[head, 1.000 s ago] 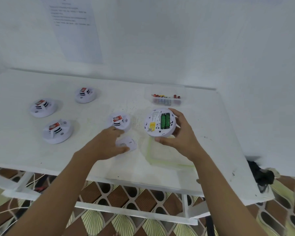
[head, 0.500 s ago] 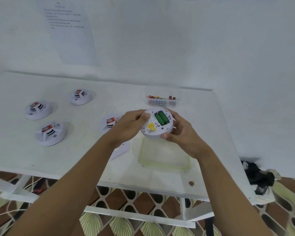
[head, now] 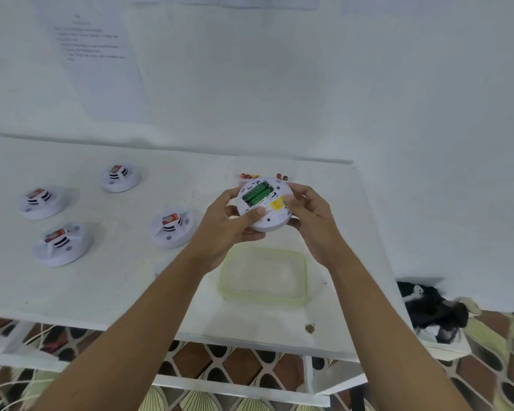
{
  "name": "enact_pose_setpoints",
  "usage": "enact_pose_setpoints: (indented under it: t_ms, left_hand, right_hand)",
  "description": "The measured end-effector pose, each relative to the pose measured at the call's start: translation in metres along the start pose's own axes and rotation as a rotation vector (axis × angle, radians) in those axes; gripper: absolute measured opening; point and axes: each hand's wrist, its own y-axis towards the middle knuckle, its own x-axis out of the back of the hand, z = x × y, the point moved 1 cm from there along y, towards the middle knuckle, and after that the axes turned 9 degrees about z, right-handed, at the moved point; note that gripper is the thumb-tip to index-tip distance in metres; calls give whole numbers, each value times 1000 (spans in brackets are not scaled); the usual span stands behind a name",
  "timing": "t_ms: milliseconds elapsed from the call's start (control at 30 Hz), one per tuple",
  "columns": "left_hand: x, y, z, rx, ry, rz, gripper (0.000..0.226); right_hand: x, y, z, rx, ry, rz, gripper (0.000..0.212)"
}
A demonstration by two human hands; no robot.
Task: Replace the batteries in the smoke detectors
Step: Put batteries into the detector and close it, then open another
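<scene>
smoke detector (head: pixel 264 210) is off the table, in the air between the green-rim tray (head: pixel 305 277) and the battery box (head: pixel 249 175). Both hands grip it. left hand (head: pixel 224 225) curls round the L edge w/ thumb on the back face. right hand (head: pixel 313 216) curls round the R edge w/ thumb by the yellow label (head: pixel 277 205). Bay is uncovered, 2 green cells (head: pixel 257 193) seated in it.

Risks, IMO:
- One hand has to let go to dig the cells out. That leaves a one-hand hold on a smooth round shell, so it could slip onto the tray or table (head: pixel 101 292).
- Spring contact may kick a cell out. It's round, so it rolls, and the table edge is near on the R.
- Old cells dropped in the battery box would mix w/ fresh ones. Tray is prob. for spent cells, can't confirm.
- Polarity marks are too small to read here, so check before refit.

Orientation: back face up, tilted toward cam. Shell is a disc w/ no long axis of its own. Bay + cells run diag., near-L to far-R. 4 other detectors (head: pixel 174 228) sit dome up to the L, well apart.
</scene>
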Motion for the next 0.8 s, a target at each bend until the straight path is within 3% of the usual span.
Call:
enact_pose_setpoints:
  t_ms: [100, 233, 433, 600, 700, 800]
  left_hand:
    - [-3, 3, 3, 27, 111, -30, 34]
    - [-6, 7, 1, 70, 51, -34, 13]
    - [-9, 8, 3, 49, 108, 28, 25]
    - [-5, 13, 9, 22, 106, 0, 26]
    - [-4, 17, 8, 4, 137, -38, 31]
    - [-5, 18, 1, -45, 216, -18, 34]
  right_hand:
    - [7, 7, 3, -25, -12, -21, 21]
    - [15, 12, 13, -17, -64, 51, 25]
    - [22, 19, 22, -82, -228, 112, 4]
    - [25, 16, 26, -114, -221, 217, 13]
    - [30, 8, 25, -163, -309, 354, 54]
    - [31, 6, 20, -144, -353, 386, 97]
